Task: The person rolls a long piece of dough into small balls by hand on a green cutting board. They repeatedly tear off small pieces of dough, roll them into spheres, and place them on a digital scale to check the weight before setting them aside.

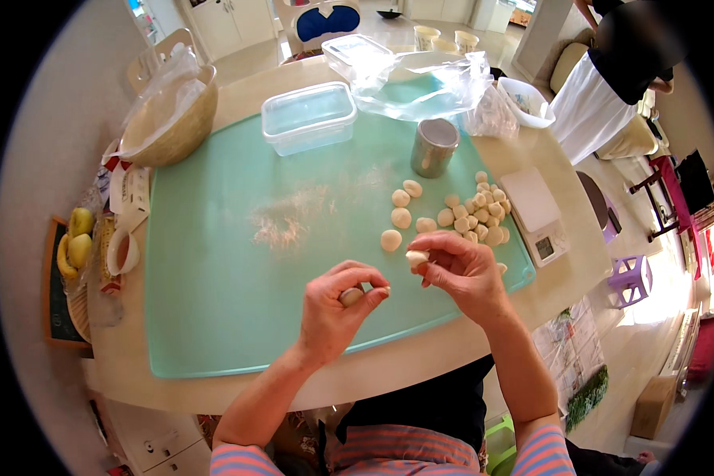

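Over the near part of a green mat [230,309], my left hand [337,305] is closed round a pale dough piece [351,297] in its curled fingers. Its thumb and forefinger meet at a small whitish bit. Slightly to the right, my right hand [464,274] pinches another small dough piece [417,258] between thumb and fingers. The two hands are a little apart. Beyond the right hand lie several round dough balls [401,217], spaced out, and a heap of smaller dough pieces [481,208] reaching toward the mat's right edge.
A metal canister [435,148] stands behind the dough balls, and a white kitchen scale [535,214] right of the mat. Farther back are a clear plastic container [309,117] and plastic bags [424,83]. A large bowl [174,119] sits far left. Another person [603,87] stands back right.
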The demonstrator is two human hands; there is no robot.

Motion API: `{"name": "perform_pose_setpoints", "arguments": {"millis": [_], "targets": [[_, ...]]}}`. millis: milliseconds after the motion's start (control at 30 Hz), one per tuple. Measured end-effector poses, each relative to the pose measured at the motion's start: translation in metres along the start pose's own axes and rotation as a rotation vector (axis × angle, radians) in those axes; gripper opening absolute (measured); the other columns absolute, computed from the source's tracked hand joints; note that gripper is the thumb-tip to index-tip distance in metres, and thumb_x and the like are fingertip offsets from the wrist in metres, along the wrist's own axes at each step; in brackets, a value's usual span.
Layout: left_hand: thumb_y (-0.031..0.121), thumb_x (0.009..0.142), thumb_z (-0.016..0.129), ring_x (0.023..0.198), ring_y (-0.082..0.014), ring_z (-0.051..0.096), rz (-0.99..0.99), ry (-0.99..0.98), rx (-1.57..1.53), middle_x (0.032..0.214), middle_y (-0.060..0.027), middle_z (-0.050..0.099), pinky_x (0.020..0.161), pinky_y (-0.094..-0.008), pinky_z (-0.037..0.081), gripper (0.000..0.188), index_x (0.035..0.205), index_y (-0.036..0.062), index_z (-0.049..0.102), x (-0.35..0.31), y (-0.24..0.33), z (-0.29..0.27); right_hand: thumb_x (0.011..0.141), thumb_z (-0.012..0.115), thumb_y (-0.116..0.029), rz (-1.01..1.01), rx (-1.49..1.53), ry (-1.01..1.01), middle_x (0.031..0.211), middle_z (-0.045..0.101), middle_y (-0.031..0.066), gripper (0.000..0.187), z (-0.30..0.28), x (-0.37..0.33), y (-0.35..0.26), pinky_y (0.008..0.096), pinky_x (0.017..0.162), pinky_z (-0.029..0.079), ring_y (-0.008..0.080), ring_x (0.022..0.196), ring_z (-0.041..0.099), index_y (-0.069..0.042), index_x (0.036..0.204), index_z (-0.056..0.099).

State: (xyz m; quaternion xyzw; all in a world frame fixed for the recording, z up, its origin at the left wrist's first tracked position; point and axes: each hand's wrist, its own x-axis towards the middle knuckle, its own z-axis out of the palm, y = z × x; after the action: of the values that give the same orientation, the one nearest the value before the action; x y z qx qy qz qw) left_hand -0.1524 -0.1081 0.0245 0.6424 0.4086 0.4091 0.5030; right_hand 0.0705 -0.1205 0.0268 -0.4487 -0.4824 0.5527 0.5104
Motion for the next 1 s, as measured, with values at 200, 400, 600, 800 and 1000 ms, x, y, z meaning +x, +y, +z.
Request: {"name": "perform_pose_setpoints", "arguments": {"millis": [200, 400, 600, 800, 1000], "targets": [[-0.006, 0.084, 0.074, 0.073, -0.0089, 0.056, 0.008, -0.024, 0.012, 0.089, -0.0034, 0.068, 0.064, -0.0249, 0.045, 0.012, 0.093, 0.0006, 0.071, 0.001, -0.004, 0.006, 0.097, 0.065, -0.001, 0.044, 0.023, 0.028, 0.106, 0.071, 0.0065, 0.027, -0.011, -0.010, 0.007, 0.0258, 0.073, 0.056, 0.0114, 0.092, 0.069, 0.001, 0.124, 0.066], [-0.012, 0.082, 0.071, 0.068, -0.0045, 0.052, -0.002, -0.030, 0.032, 0.095, -0.0025, 0.065, 0.059, -0.0213, 0.041, 0.016, 0.093, -0.0004, 0.068, -0.006, -0.006, 0.009, 0.098, 0.064, -0.003, 0.127, 0.155, 0.003, 0.103, 0.071, 0.0055, 0.028, 0.027, -0.029, 0.027, 0.0260, 0.072, 0.057, 0.0107, 0.090, 0.069, 0.002, 0.125, 0.065], [-0.013, 0.082, 0.069, 0.068, -0.0033, 0.051, 0.044, -0.057, 0.087, 0.096, -0.0028, 0.064, 0.059, -0.0203, 0.040, 0.015, 0.092, -0.0009, 0.067, -0.005, -0.005, 0.012, 0.097, 0.067, -0.006, 0.161, 0.267, 0.049, 0.095, 0.070, 0.0030, 0.031, 0.036, -0.038, 0.037, 0.0253, 0.070, 0.055, 0.0085, 0.086, 0.067, 0.000, 0.127, 0.063], [-0.011, 0.080, 0.073, 0.067, -0.0047, 0.049, 0.064, -0.038, 0.112, 0.089, -0.0020, 0.065, 0.059, -0.0216, 0.040, 0.016, 0.091, -0.0004, 0.068, -0.004, -0.005, 0.013, 0.092, 0.069, 0.000, -0.100, -0.244, 0.140, 0.106, 0.067, 0.0083, 0.029, 0.033, -0.040, 0.034, 0.0295, 0.074, 0.053, 0.0176, 0.094, 0.068, -0.001, 0.121, 0.066], [-0.010, 0.078, 0.075, 0.065, -0.0065, 0.048, 0.099, -0.040, 0.191, 0.085, -0.0019, 0.064, 0.058, -0.0229, 0.040, 0.018, 0.090, 0.0005, 0.069, -0.004, -0.007, 0.016, 0.087, 0.066, 0.008, -0.372, -0.731, 0.207, 0.120, 0.061, 0.0120, 0.034, 0.034, -0.044, 0.023, 0.0315, 0.086, 0.053, 0.0194, 0.098, 0.065, -0.003, 0.119, 0.066]]}}
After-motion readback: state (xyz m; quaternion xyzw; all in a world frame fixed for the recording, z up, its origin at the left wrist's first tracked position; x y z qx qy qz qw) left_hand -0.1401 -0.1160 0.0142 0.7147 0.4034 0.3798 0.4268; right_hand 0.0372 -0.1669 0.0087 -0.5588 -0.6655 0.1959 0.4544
